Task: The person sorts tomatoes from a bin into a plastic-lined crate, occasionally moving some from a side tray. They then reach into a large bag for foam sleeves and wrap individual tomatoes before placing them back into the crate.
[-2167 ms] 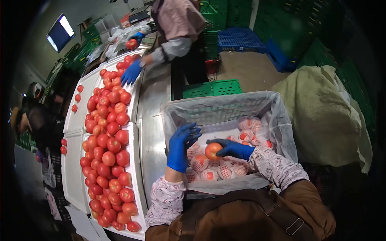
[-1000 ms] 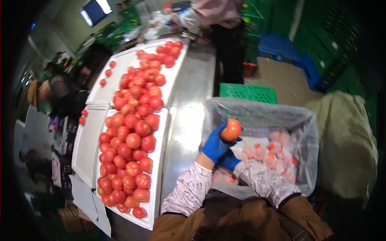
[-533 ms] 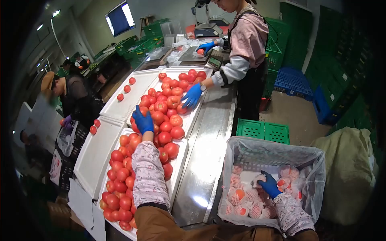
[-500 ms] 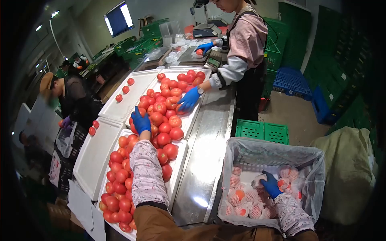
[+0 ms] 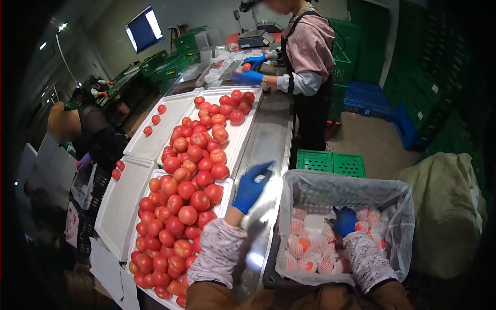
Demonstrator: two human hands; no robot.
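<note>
My left hand (image 5: pixel 253 187), in a blue glove, is over the bare steel tabletop (image 5: pixel 266 129) with thumb and fingers apart, holding nothing. To its left, red tomatoes (image 5: pixel 187 214) are heaped in white trays (image 5: pixel 238 135). My right hand (image 5: pixel 343 221), also blue-gloved, reaches down into a crate lined with translucent plastic (image 5: pixel 400 227). Its fingers look spread, and no held thing shows between them. Around and below it are tomatoes in pink-white foam nets (image 5: pixel 299 247), stacked along the crate's sides and front.
Across the table a co-worker (image 5: pixel 310 51) in blue gloves handles a tomato (image 5: pixel 246 66) near the scales (image 5: pixel 256 39). Two more white trays (image 5: pixel 124 206) hold a few tomatoes at left. A green crate (image 5: pixel 330 161) stands behind the lined one, a pale sack (image 5: pixel 439 212) to its right.
My left hand has left the tomatoes and moved right, over the steel. My right hand has let go of the netted tomato. The co-worker's hand has withdrawn from the tray toward the scales.
</note>
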